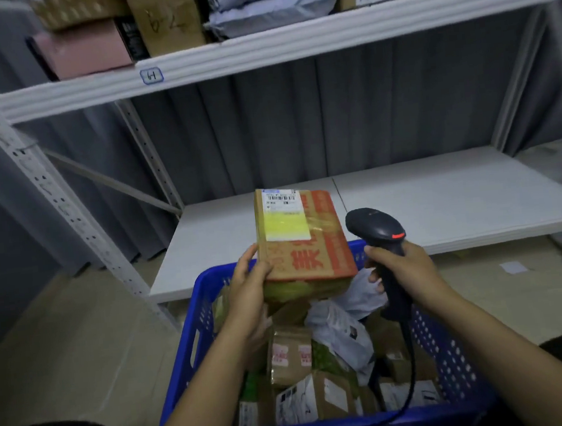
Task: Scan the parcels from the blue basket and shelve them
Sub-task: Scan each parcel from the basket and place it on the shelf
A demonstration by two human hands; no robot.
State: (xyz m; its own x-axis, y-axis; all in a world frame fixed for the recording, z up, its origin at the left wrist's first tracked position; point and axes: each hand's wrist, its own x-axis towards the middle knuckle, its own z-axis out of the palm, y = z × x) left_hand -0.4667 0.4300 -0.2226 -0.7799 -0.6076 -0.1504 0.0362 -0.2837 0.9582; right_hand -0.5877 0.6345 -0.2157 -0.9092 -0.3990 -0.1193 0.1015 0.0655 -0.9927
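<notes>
The cardboard parcel [304, 241], printed in orange and carrying a shipping label [282, 200] at its far end, is held up just above the blue basket [190, 352], tilted so its labelled face looks upward. It is gripped only at its near-left corner, so the likeliest trouble is the long far end sagging and the box slipping back into the basket. A missed read is also possible, since the barcode sits at the box's twelve o'clock end, away from the scanner's nose. The left hand [250, 284] pinches that corner, its fingers [246, 256] on top at the box's eight o'clock edge and the rest curled beneath. At the parcel's three o'clock, close but apart, the right hand [405, 266] wraps the handle of the barcode scanner [375, 227]. Its cable [410, 372] trails among the basket's other parcels, where it could snag. The lower shelf [443, 204] lies at twelve o'clock, and the upper shelf [257, 48] holds stacked parcels.
</notes>
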